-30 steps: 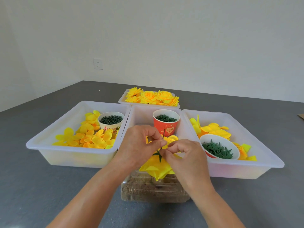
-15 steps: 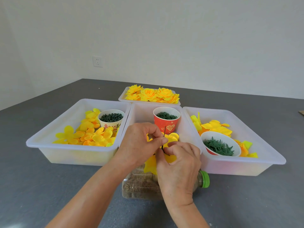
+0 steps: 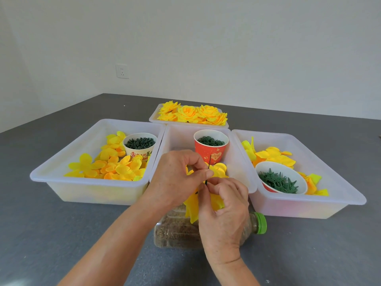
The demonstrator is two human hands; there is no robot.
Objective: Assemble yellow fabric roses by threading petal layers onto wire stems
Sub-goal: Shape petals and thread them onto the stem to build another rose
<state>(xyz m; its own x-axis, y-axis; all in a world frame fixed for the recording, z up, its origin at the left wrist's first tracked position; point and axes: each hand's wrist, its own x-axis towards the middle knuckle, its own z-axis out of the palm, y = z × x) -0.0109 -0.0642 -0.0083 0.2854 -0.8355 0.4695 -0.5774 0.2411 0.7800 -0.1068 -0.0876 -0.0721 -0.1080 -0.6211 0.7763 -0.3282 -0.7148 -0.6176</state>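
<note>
- Hands first: left hand [image 3: 177, 178] pinches the thin dark wire [image 3: 209, 165] between thumb and fingertip, I'd guess to keep it upright and steady. Right hand [image 3: 224, 205] pinches the wire just below and cups the yellow petals [image 3: 192, 205], probably pushing a layer along the stem.
- Work sits dead center, over the front edge of the middle bin [image 3: 177, 139], so every supply is within reach.
- Red cup [image 3: 212, 153] at 12 o'clock of the hands holds small green rings.
- Left bin [image 3: 68, 153] at 10 o'clock has loose yellow-orange petals plus a cream cup [image 3: 140, 151] of dark green bits.
- Right bin [image 3: 321, 172] at 2 o'clock has petals and a white bowl [image 3: 288, 170] of spiky green leaf pieces.
- Far tray [image 3: 153, 118] at 12 holds finished roses [image 3: 193, 113].
- Plastic bottle [image 3: 252, 223] lies on its side under the hands, at 6; contents look grainy, can't tell what.
</note>
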